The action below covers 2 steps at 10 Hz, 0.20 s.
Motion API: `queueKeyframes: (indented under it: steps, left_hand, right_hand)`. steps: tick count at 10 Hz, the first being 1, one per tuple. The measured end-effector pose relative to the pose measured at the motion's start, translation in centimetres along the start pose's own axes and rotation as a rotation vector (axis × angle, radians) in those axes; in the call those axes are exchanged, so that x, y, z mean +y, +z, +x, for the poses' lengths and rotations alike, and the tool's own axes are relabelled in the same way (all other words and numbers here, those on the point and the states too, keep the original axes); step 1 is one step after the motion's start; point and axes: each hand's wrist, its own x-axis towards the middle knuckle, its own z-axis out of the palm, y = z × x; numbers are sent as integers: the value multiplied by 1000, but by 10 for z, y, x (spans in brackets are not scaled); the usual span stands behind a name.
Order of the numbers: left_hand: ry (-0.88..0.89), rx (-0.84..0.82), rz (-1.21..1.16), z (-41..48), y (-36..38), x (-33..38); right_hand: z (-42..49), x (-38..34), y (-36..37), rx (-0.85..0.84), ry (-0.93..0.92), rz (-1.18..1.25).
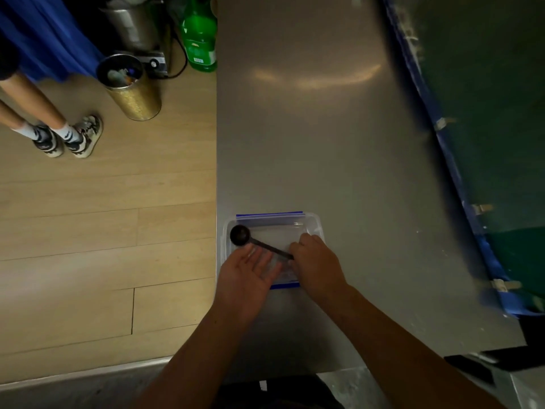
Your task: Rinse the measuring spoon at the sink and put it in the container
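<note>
A clear plastic container [312,224] with blue clips sits near the left edge of a steel counter [318,128]. A black measuring spoon [240,235] lies across it, bowl at the far left corner, handle slanting toward the near right. My right hand [317,265] pinches the end of the handle over the container. My left hand [246,280] hovers palm up and open over the container's near left side, just below the spoon. No sink is in view.
Left of the counter is wooden floor with a gold bin [129,87], a green bottle [200,39] and a metal pot [135,22]. A person's legs and shoes [70,137] stand at far left. A dark blue-edged wall [483,113] borders the counter's right.
</note>
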Motion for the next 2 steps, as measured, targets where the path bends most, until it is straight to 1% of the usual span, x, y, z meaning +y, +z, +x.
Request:
queueKeyframes:
  steps: [1, 2]
  left_hand:
    - [-1, 2, -21, -5, -4, 2]
    - [-22, -22, 36, -13, -5, 0]
  right_hand:
    - [-7, -1, -4, 0, 16, -13]
    - [-19, -4, -16, 59, 24, 22]
